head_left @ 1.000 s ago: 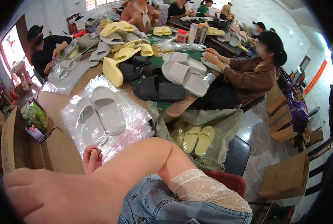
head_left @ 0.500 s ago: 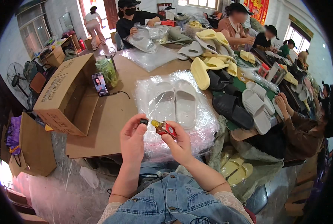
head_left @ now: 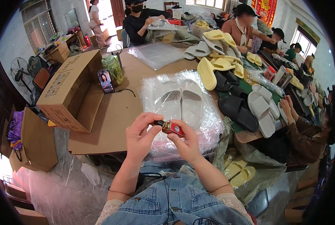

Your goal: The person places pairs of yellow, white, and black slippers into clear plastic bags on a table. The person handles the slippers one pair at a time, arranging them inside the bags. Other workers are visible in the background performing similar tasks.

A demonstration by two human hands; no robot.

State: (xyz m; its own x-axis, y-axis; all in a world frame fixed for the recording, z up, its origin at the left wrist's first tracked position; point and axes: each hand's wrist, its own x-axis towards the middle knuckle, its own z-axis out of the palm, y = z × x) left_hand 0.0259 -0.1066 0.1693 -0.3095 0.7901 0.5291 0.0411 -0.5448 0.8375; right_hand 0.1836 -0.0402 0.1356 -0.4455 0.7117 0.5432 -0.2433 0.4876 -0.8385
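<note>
Between the fingers of my right hand is a small bottle with a red label, tilted toward the left. My left hand pinches its black cap, which sits at the bottle's neck. Whether the cap is screwed tight I cannot tell. Both hands are above the near part of a stack of clear plastic bags. On that stack, just beyond my fingers, lies a pair of light grey slippers inside clear plastic.
An open cardboard box, a lit phone and a green-filled jar stand at the left. Yellow slippers, black slippers and grey slippers pile up at the right. Several people work around the tables.
The cap in my left hand has come onto the bottle's neck, covering the yellow tip that showed before. The view has shifted slightly. A person across the table handles plastic differently.
</note>
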